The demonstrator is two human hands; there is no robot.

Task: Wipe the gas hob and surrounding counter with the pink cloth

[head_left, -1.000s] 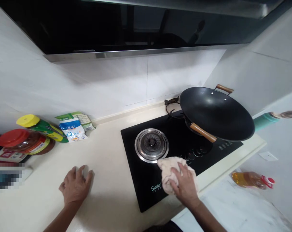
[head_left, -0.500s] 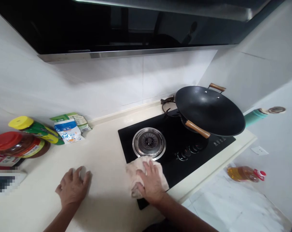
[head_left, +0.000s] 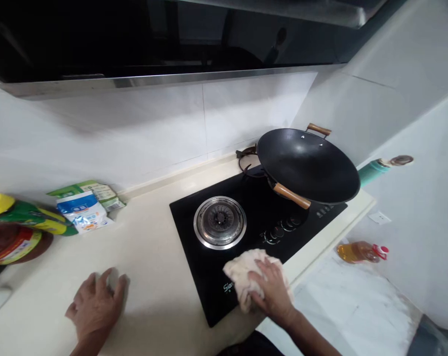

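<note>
Under my right hand point(head_left: 273, 291) is a crumpled off-white cloth point(head_left: 242, 277), gripped with the thumb and fingers and pressed onto the front edge of the black glass gas stove point(head_left: 194, 257). Part of the cloth hangs over the pale counter's edge. The round metal burner point(head_left: 220, 222) lies exposed just behind and left of the cloth. My left hand point(head_left: 96, 304) rests on the counter left of the stove, fingers spread and holding nothing. On the stove's right burner a black wok point(head_left: 308, 163) with wooden handles sits tilted.
A dark range hood point(head_left: 98, 39) hangs low over the stove. At the left stand a red-brown jar point(head_left: 20, 244), a green bottle with a yellow cap point(head_left: 31, 215) and a blue-and-white packet point(head_left: 85, 212). Below the counter to the right is an oil bottle point(head_left: 360, 251). A pot support ring point(head_left: 248, 163) leans behind the wok.
My right hand has slid the cloth rightward along the stove's front, uncovering lettering on the glass. My left hand stays on the counter. The whole view has shifted a little.
</note>
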